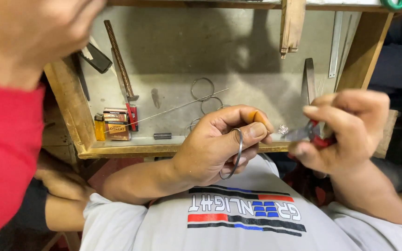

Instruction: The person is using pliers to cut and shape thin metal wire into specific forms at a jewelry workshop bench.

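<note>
Metal ring (236,155) between left hand (215,146) thumb and fingers (252,130)

A wooden-rimmed table (117,149) carried wire rings (203,88), a long thin wire (173,109), small boxes (116,124), a yellow lighter (99,128) and perhaps a file (119,60).

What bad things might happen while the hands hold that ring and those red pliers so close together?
1. The pliers in the right hand grip a tiny shiny piece; it might slip out and fall off the bench edge.
2. The pliers' tips sit right beside the left hand's fingertips, so a slip could pinch them.
3. The thin metal ring is held only by thumb and fingers of the left hand and may bend or drop.
</note>
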